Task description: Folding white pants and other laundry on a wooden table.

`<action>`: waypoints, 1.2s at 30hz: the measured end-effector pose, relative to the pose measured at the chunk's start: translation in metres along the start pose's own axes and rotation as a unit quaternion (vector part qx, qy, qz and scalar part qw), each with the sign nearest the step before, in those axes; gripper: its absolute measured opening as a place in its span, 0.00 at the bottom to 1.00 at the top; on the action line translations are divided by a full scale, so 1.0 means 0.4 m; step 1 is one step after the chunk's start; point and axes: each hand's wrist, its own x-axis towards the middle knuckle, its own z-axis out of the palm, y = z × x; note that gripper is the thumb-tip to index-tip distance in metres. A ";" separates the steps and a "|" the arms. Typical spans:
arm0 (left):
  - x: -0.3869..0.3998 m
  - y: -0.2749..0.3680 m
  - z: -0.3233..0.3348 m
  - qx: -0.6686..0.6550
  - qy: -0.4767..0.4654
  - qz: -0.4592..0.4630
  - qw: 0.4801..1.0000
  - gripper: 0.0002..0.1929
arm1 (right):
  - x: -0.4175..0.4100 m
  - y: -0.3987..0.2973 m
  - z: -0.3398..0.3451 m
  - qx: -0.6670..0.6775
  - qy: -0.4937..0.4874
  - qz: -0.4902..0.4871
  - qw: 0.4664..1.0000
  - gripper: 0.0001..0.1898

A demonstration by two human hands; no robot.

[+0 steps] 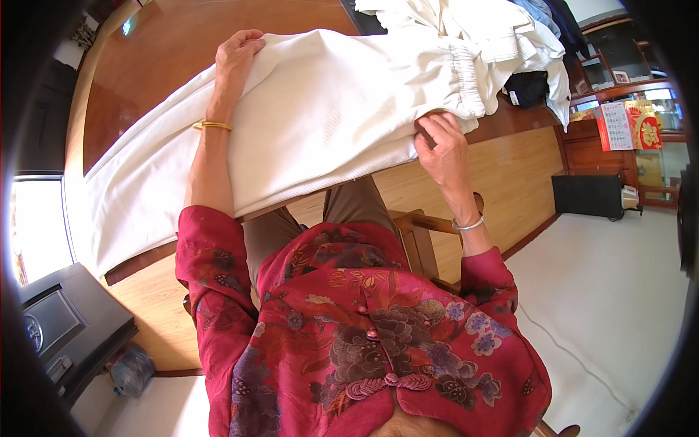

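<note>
White trousers (327, 104) with a gathered elastic waistband (465, 79) lie lengthwise over a brown wooden table (164, 33), the legs reaching to its left end. At the far edge of the cloth, my left hand (237, 54) pinches the fabric between thumb and fingers. My right hand (443, 139) grips the near edge just below the waistband, its fingers curled and partly hidden in the cloth. Past the waistband, a heap of white clothes (513, 33) rests at the table's right end.
A black item (527, 90) and dark clothes (565, 24) lie by the heap. Wooden chair parts (423, 240) stand near my right arm. A black box (587, 194) is on the floor by a glass-fronted cabinet (661, 164); a dark cabinet (76, 322) stands at the lower left.
</note>
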 end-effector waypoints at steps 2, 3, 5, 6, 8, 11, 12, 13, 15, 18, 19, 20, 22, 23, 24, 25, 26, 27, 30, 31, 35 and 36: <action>-0.002 0.007 0.001 -0.012 -0.002 -0.007 1.000 0.14 | 0.005 0.012 -0.009 0.024 -0.096 0.054 0.994 0.07; -0.005 0.011 0.001 -0.012 0.000 -0.006 1.000 0.14 | 0.011 0.013 -0.017 0.024 -0.096 0.052 0.994 0.07; -0.010 0.021 0.002 -0.006 -0.004 -0.026 1.000 0.14 | 0.026 0.008 -0.051 0.094 -0.158 0.092 0.979 0.08; -0.009 0.021 -0.002 -0.007 -0.001 -0.023 1.000 0.14 | 0.036 0.004 -0.071 0.127 -0.132 0.097 0.978 0.09; -0.004 0.010 -0.003 0.004 -0.001 -0.008 1.000 0.14 | 0.060 0.003 -0.112 0.179 -0.049 0.183 0.965 0.11; -0.006 0.015 -0.004 0.010 0.000 0.004 1.000 0.14 | 0.109 0.070 -0.134 0.193 0.106 0.236 0.947 0.15; -0.009 0.015 -0.008 0.008 0.000 0.010 1.000 0.14 | 0.140 0.106 -0.127 0.160 0.169 0.201 0.952 0.18; -0.011 0.015 -0.010 0.009 -0.003 0.005 1.000 0.13 | 0.166 0.138 -0.122 0.158 0.175 0.198 0.952 0.18; -0.009 0.009 -0.007 0.012 -0.002 0.003 1.000 0.13 | 0.208 0.208 -0.090 0.000 0.068 0.205 0.977 0.23; -0.010 0.015 -0.002 -0.016 -0.004 -0.024 1.000 0.15 | 0.222 0.245 -0.077 0.076 -0.051 0.250 0.964 0.24; -0.016 0.027 0.001 -0.026 -0.009 -0.025 0.999 0.15 | 0.225 0.237 -0.077 0.147 -0.145 0.306 0.930 0.24; -0.021 0.038 0.005 -0.035 -0.014 -0.027 0.999 0.15 | 0.223 0.251 -0.071 0.159 -0.149 0.301 0.928 0.19; -0.035 0.066 0.005 -0.067 -0.025 -0.023 0.997 0.15 | 0.223 0.210 -0.086 0.281 -0.124 0.328 0.893 0.17; -0.042 0.068 0.003 -0.101 -0.038 -0.017 0.994 0.16 | 0.223 0.192 -0.091 0.397 -0.094 0.350 0.843 0.15; -0.037 0.054 -0.002 -0.099 -0.037 -0.021 0.994 0.16 | 0.223 0.193 -0.098 0.433 -0.087 0.344 0.829 0.13; -0.024 0.037 -0.006 -0.102 -0.037 0.015 0.994 0.16 | 0.219 0.198 -0.100 0.434 -0.090 0.346 0.827 0.13; -0.016 0.022 -0.013 -0.104 -0.037 0.051 0.993 0.16 | 0.217 0.207 -0.100 0.444 -0.101 0.351 0.818 0.15; -0.012 0.025 -0.010 -0.105 -0.040 0.049 0.992 0.16 | 0.215 0.227 -0.109 0.450 -0.109 0.358 0.811 0.16; -0.016 0.063 -0.011 0.019 0.059 0.055 0.997 0.16 | 0.189 0.234 -0.115 0.442 -0.140 0.379 0.801 0.18; -0.023 0.067 0.000 0.020 0.058 0.055 0.997 0.16 | 0.185 0.219 -0.116 0.460 -0.139 0.386 0.787 0.18; -0.048 0.108 0.034 0.258 0.180 0.365 0.876 0.15 | 0.181 0.217 -0.108 0.409 -0.188 0.387 0.805 0.17; -0.060 0.122 0.043 0.286 0.202 0.482 0.803 0.14 | 0.184 0.217 -0.105 0.411 -0.181 0.389 0.804 0.17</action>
